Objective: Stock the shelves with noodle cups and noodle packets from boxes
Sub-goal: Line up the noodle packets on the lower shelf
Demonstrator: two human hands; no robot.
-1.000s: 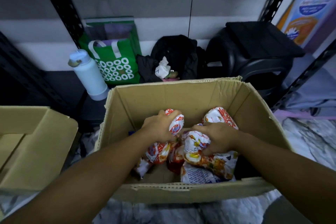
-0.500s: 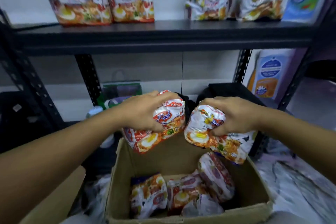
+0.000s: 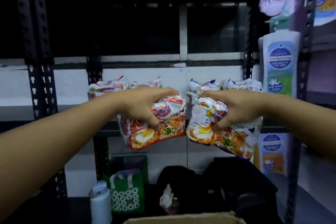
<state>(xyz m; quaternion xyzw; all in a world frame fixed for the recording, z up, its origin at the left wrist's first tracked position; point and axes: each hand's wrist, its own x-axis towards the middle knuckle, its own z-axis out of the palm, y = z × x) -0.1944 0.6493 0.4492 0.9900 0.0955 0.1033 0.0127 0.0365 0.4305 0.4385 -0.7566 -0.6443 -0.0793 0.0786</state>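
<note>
— What has the person got hold of?

— Noodle packets, one bunch in each hand. The left hand (image 3: 145,107) is clenched over a red-and-white bundle of packets (image 3: 156,125), fingers curled down its front. The right hand (image 3: 234,109) grips a second bundle (image 3: 218,132) the same way, thumb pressed into the wrapper.

— Where are they, against the rack?

— Held up side by side in front of the shelf (image 3: 109,127), the two bundles almost touching each other. Behind them more packets (image 3: 109,87) stand in a row on that shelf, a further group (image 3: 205,85) to the right.

— And the box?

— Only the rim of the cardboard box (image 3: 183,219) shows, low down. Beyond it on the floor stand a white bottle (image 3: 100,202) and a green bag (image 3: 127,194), just beside each other.
</note>
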